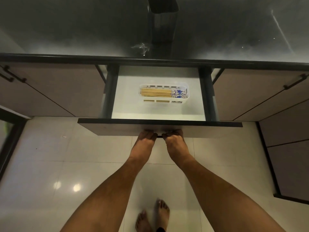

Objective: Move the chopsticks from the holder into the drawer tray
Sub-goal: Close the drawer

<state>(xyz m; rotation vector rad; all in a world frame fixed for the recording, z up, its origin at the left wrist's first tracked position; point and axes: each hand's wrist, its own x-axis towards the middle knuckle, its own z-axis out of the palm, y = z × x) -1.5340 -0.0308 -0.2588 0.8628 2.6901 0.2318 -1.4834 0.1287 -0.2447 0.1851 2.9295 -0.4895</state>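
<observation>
The drawer (158, 113) under the dark counter stands pulled out. Inside it lies a white slotted tray (187, 91) holding a bundle of wooden chopsticks (156, 93) with blue-and-white patterned ends pointing right. A tall dark holder (163, 22) stands on the counter behind the drawer; I cannot see its contents. My left hand (145, 139) and my right hand (173, 139) are side by side at the drawer front (117, 129), fingers curled around its handle (159, 136).
Brown cabinet doors with dark handles (11, 76) (294, 84) flank the drawer. More cabinet fronts (287, 156) run along the right. Glossy white floor tiles (66, 164) lie below, with my bare feet (153, 216) near the bottom edge.
</observation>
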